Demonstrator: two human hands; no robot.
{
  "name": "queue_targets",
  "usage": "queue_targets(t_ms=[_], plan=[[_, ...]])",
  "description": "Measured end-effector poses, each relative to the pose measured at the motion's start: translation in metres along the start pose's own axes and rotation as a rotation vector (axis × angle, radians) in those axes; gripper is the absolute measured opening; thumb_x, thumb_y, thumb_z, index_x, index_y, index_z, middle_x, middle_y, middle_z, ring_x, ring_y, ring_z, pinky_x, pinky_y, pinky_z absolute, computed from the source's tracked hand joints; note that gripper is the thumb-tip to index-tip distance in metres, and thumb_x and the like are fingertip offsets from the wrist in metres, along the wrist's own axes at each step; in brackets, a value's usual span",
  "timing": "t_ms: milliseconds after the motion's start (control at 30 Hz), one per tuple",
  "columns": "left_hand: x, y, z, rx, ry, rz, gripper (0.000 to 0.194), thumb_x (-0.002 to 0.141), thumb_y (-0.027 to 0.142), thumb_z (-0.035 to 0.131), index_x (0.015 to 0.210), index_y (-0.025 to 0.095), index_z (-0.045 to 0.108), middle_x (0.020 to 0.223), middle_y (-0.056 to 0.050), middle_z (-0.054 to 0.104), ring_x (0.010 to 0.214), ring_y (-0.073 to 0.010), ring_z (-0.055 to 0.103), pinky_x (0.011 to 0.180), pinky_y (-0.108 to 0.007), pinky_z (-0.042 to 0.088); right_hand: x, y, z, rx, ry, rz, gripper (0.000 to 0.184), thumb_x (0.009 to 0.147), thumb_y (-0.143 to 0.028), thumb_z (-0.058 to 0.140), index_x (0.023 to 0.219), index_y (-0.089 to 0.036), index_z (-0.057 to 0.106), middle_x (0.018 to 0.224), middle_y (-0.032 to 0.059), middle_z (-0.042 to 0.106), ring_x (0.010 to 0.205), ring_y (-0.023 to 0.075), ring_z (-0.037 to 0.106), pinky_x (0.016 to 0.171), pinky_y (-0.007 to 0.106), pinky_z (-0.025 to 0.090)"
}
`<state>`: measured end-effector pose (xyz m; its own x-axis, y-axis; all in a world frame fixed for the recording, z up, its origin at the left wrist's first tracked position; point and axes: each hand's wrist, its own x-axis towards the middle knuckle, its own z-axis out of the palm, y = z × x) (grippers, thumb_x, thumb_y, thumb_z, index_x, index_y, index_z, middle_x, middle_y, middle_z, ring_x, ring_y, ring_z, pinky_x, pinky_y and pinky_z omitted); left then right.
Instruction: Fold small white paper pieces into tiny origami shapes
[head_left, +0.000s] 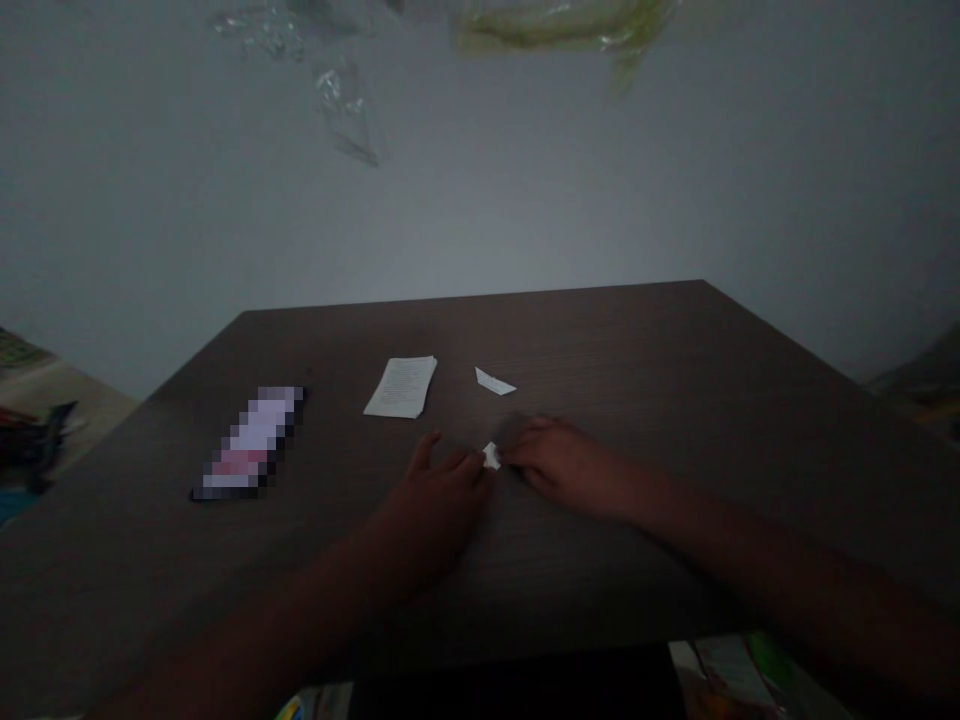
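Both my hands rest on a dark wooden table [675, 400] and meet over a small white piece of paper [491, 456]. My left hand [442, 490] pinches the scrap from the left, its thumb sticking out. From the right, my right hand [559, 465] has its fingers curled onto the same scrap. A folded white printed sheet [401, 387] lies just beyond my left hand. Beyond the right hand is a small torn white strip [495, 382].
A flat blurred rectangular object [251, 443] lies on the table's left part. A plain grey wall rises behind the table, with clear plastic bags [555, 25] hanging at the top. Coloured items show on the floor at the far left and below the table's near edge.
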<state>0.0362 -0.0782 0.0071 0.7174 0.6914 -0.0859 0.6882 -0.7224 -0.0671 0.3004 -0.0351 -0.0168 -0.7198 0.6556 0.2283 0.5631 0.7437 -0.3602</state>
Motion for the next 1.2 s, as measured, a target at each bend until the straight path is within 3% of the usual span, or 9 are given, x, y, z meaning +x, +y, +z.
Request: queue_targets(t_ms=[200, 300, 400, 533, 633, 833, 900, 1033, 1200], plan=[[-0.001, -0.009, -0.014, -0.066, -0.037, 0.025, 0.038, 0.115, 0.013, 0.073, 0.148, 0.023, 0.086, 0.148, -0.017, 0.087, 0.14, -0.0434, 0.081, 0.134, -0.084, 0.053, 0.007, 0.012, -0.001, 0.096, -0.02, -0.037, 0.046, 0.107, -0.002, 0.07, 0.136, -0.028, 0.095, 0.127, 0.0085, 0.096, 0.118, 0.0297, 0.084, 0.116, 0.049, 0.063], [0.0, -0.019, -0.014, -0.095, -0.046, 0.016, 0.041, 0.113, 0.013, 0.078, 0.151, 0.028, 0.088, 0.153, -0.016, 0.085, 0.144, -0.0454, 0.078, 0.129, -0.079, 0.058, 0.006, 0.007, 0.001, 0.015, -0.04, -0.04, 0.051, 0.111, -0.003, 0.068, 0.149, -0.027, 0.091, 0.127, 0.0105, 0.095, 0.12, 0.0311, 0.084, 0.117, 0.052, 0.064], [0.001, -0.027, -0.017, -0.142, -0.061, 0.02, 0.045, 0.11, 0.013, 0.081, 0.151, 0.031, 0.089, 0.157, -0.014, 0.082, 0.149, -0.0447, 0.075, 0.128, -0.071, 0.06, 0.003, 0.0, 0.002, -0.097, -0.072, -0.043, 0.046, 0.114, -0.005, 0.069, 0.15, -0.026, 0.09, 0.128, 0.0127, 0.092, 0.124, 0.0327, 0.084, 0.117, 0.052, 0.065], [0.001, -0.028, -0.027, -0.214, -0.127, 0.03, 0.047, 0.113, 0.013, 0.075, 0.155, 0.029, 0.087, 0.156, -0.015, 0.08, 0.149, -0.0426, 0.075, 0.128, -0.066, 0.06, -0.003, -0.013, 0.005, -0.288, -0.145, -0.029, 0.039, 0.116, -0.008, 0.074, 0.148, -0.023, 0.09, 0.142, 0.0157, 0.09, 0.136, 0.0365, 0.083, 0.121, 0.054, 0.065], [0.002, -0.022, -0.032, -0.252, -0.163, -0.001, 0.043, 0.111, 0.013, 0.074, 0.148, 0.028, 0.089, 0.15, -0.013, 0.082, 0.143, -0.0393, 0.077, 0.128, -0.063, 0.059, -0.008, -0.023, 0.007, -0.36, -0.158, -0.006, 0.046, 0.117, -0.009, 0.073, 0.157, -0.027, 0.087, 0.157, 0.0129, 0.088, 0.139, 0.0374, 0.083, 0.124, 0.054, 0.064], [0.001, -0.007, -0.036, -0.261, -0.152, -0.084, 0.033, 0.109, 0.008, 0.073, 0.135, 0.02, 0.089, 0.145, -0.014, 0.086, 0.14, -0.0399, 0.082, 0.14, -0.075, 0.05, -0.014, -0.03, 0.009, -0.367, -0.18, -0.007, 0.053, 0.119, -0.008, 0.065, 0.165, -0.029, 0.082, 0.17, 0.009, 0.083, 0.148, 0.0378, 0.081, 0.126, 0.058, 0.064], [0.002, -0.005, -0.034, -0.253, -0.135, -0.089, 0.033, 0.109, 0.008, 0.073, 0.137, 0.017, 0.086, 0.144, -0.016, 0.086, 0.14, -0.0407, 0.082, 0.141, -0.077, 0.048, -0.014, -0.03, 0.009, -0.357, -0.173, 0.0, 0.052, 0.118, -0.008, 0.066, 0.163, -0.028, 0.082, 0.17, 0.0103, 0.083, 0.147, 0.038, 0.081, 0.125, 0.058, 0.064], [0.007, -0.007, -0.021, -0.201, -0.112, -0.104, 0.053, 0.11, 0.013, 0.073, 0.162, 0.017, 0.077, 0.145, -0.019, 0.084, 0.14, -0.0425, 0.081, 0.136, -0.077, 0.052, -0.013, -0.03, 0.009, -0.304, -0.166, 0.008, 0.052, 0.115, -0.007, 0.068, 0.16, -0.026, 0.084, 0.167, 0.0125, 0.085, 0.145, 0.0398, 0.082, 0.123, 0.059, 0.065], [0.012, -0.006, 0.003, -0.074, -0.054, -0.151, 0.048, 0.109, 0.022, 0.081, 0.157, 0.021, 0.083, 0.146, -0.019, 0.082, 0.14, -0.0446, 0.078, 0.133, -0.075, 0.054, -0.003, -0.012, 0.003, -0.09, -0.097, 0.038, 0.052, 0.113, -0.004, 0.068, 0.154, -0.028, 0.087, 0.148, 0.011, 0.092, 0.135, 0.0338, 0.084, 0.122, 0.053, 0.063]])
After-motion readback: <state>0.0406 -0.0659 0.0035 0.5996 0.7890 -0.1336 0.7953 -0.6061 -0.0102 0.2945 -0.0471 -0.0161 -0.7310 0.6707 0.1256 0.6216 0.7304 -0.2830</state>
